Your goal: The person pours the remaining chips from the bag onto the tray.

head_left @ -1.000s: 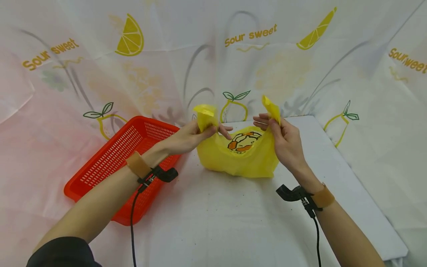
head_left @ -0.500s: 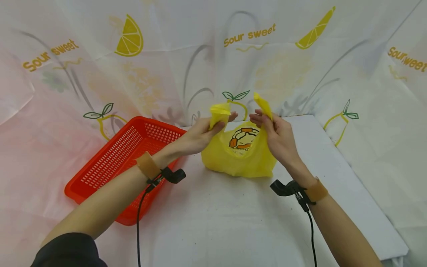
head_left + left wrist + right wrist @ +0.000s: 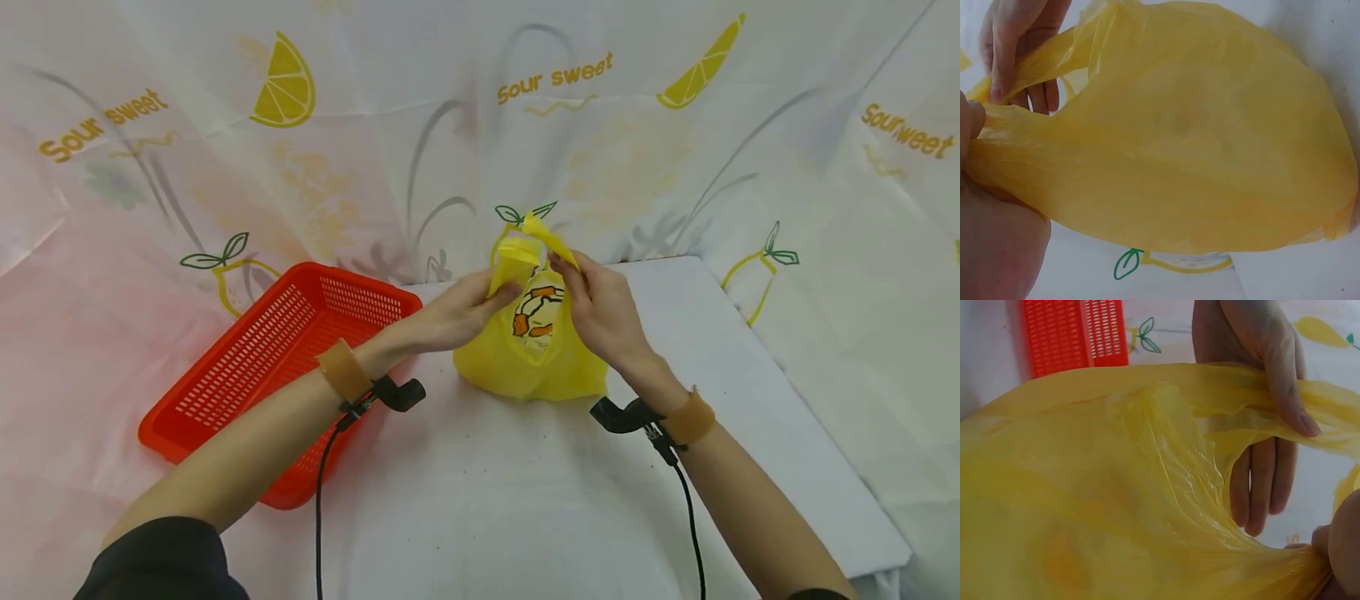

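A yellow plastic bag (image 3: pixel 525 371) with a cartoon print on its inner side stands on the white table, its bottom filled out. My left hand (image 3: pixel 468 312) pinches the bag's left handle between thumb and fingers; the right wrist view shows that hand (image 3: pixel 1266 356) with its thumb over the handle and its other fingers extended behind. My right hand (image 3: pixel 606 312) pinches the right handle, whose loose end points up and left. The two handles are close together above the bag's mouth. In the left wrist view the bag (image 3: pixel 1197 137) bulges; its contents are hidden.
A red plastic basket (image 3: pixel 232 367) with slotted walls sits at the left, partly under my left forearm. The white table (image 3: pixel 495 492) reaches to a backdrop cloth (image 3: pixel 637 167) printed with lemons and words. A cable hangs from each wrist camera.
My hands have come together, the left moving right and the right moving left, bringing the two bag handles close. The bag's mouth has narrowed; the bag's base has stayed on the table.
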The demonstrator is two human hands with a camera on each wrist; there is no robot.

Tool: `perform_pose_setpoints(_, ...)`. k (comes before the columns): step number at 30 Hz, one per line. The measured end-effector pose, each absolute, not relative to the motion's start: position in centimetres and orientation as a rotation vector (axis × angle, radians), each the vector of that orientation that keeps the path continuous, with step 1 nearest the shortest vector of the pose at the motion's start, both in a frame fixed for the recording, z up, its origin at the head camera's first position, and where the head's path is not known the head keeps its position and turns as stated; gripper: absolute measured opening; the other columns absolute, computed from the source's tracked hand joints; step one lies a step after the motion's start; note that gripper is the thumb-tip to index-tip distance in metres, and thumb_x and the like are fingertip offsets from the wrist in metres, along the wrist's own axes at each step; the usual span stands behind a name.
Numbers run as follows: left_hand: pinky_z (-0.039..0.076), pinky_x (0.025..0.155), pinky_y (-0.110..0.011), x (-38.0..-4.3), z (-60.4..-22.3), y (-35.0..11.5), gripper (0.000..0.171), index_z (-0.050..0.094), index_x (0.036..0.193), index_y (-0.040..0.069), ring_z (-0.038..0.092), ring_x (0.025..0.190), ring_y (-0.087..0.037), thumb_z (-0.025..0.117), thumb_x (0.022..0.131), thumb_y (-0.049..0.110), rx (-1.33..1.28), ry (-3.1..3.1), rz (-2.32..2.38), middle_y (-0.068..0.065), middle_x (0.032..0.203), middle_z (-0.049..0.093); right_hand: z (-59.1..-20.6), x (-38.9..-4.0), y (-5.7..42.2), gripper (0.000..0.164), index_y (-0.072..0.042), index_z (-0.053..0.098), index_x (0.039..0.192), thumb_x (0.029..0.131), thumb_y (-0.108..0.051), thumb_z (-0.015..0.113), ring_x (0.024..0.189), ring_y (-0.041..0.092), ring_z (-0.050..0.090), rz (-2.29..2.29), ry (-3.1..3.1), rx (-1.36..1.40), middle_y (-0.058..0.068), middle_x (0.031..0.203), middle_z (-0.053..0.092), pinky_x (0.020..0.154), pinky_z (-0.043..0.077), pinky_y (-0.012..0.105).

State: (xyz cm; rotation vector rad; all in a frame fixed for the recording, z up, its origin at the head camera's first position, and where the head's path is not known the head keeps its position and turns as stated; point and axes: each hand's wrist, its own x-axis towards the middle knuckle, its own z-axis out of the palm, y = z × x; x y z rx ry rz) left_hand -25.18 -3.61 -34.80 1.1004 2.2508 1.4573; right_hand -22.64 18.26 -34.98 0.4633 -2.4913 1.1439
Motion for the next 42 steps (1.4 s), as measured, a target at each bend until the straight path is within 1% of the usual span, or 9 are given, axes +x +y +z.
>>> perform_pose_setpoints(6,0.036,0.107,-0.03,-24.5,-34.0,-2.7,0.042,0.035,0.142,0.013,0.047,0.121,-0.017,0.04,0.102,0.025,1.176,2.266,1.377,-0.003,0.133,0.049,-35.2,-22.3,17.6,0.03,-0.008,0.061,0.12,0.102,-0.026,0.044,0.063,0.016,0.054,0.948,-2.521,0.531,0.007,0.093,0.068,0.062,0.049,0.027)
perform_pose_setpoints(11,0.033,0.109,-0.027,-23.0,-32.2,-2.3,0.054,0.021,0.151,0.012,0.044,0.126,-0.013,0.042,0.102,0.02,1.132,2.297,1.306,-0.005,0.145,0.041,-35.4,-21.9,17.3,0.022,-0.005,0.06,0.108,0.102,-0.021,0.046,0.074,0.023,0.061,0.768,-2.551,0.57,0.009,0.09,0.066,0.071,0.054,0.037)
perform_pose_setpoints(18,0.02,0.116,-0.031,-23.3,-32.4,-2.1,0.072,0.006,0.155,0.014,0.014,0.145,-0.012,0.051,0.099,0.018,1.136,2.262,1.452,-0.001,0.161,0.008,-36.0,-21.3,17.3,0.022,-0.002,0.059,0.111,0.1,-0.019,0.05,0.08,0.025,0.062,0.641,-2.539,0.62,0.011,0.094,0.064,0.079,0.055,0.042)
perform_pose_setpoints(21,0.024,0.115,-0.034,-23.7,-32.4,-2.1,0.078,0.008,0.155,0.017,0.021,0.144,-0.015,0.058,0.095,0.013,1.19,2.257,1.571,0.0,0.159,0.016,-36.0,-21.2,17.4,0.021,-0.003,0.06,0.11,0.099,-0.017,0.052,0.079,0.024,0.062,0.629,-2.531,0.65,0.011,0.095,0.065,0.077,0.055,0.041)
perform_pose_setpoints(26,0.027,0.114,-0.033,-23.8,-32.4,-2.1,0.071,0.029,0.151,0.015,0.028,0.141,-0.01,0.064,0.09,0.009,1.282,2.241,1.66,0.006,0.155,0.03,-35.8,-20.9,17.6,0.017,-0.002,0.062,0.103,0.099,-0.015,0.051,0.067,0.021,0.056,0.684,-2.558,0.679,0.007,0.079,0.062,0.066,0.051,0.036)
perform_pose_setpoints(33,0.024,0.115,-0.032,-23.7,-32.3,-2.0,0.053,0.046,0.142,0.01,0.029,0.141,-0.015,0.062,0.091,0.005,1.305,2.209,1.725,-0.004,0.149,0.042,-35.6,-20.9,18.0,0.023,-0.008,0.06,0.11,0.102,-0.024,0.046,0.058,0.016,0.047,0.842,-2.599,0.702,0.001,0.068,0.052,0.057,0.044,0.028)
perform_pose_setpoints(35,0.023,0.115,-0.033,-23.6,-32.3,-2.1,0.053,0.046,0.142,0.014,0.03,0.14,-0.013,0.061,0.092,0.008,1.253,2.242,1.718,-0.001,0.148,0.044,-35.5,-20.8,18.3,0.03,-0.01,0.057,0.121,0.101,-0.03,0.047,0.063,0.016,0.052,0.894,-2.589,0.7,0.001,0.077,0.059,0.061,0.047,0.029)
perform_pose_setpoints(38,0.023,0.115,-0.036,-23.6,-32.3,-2.2,0.05,0.049,0.14,0.015,0.032,0.14,-0.014,0.061,0.092,0.01,1.2,2.266,1.724,0.001,0.146,0.046,-35.4,-20.5,18.9,0.044,-0.015,0.047,0.139,0.099,-0.034,0.049,0.091,0.019,0.063,0.97,-2.547,0.686,0.003,0.114,0.065,0.08,0.052,0.036)
perform_pose_setpoints(42,0.022,0.116,-0.035,-23.7,-32.3,-2.4,0.042,0.054,0.135,0.012,0.033,0.139,-0.015,0.061,0.093,0.01,1.184,2.261,1.732,-0.001,0.144,0.048,-34.8,-20.3,19.2,0.059,-0.021,0.031,0.15,0.097,-0.035,0.054,0.131,0.018,0.046,1.025,-2.444,0.69,-0.004,0.149,0.041,0.107,0.037,0.041)
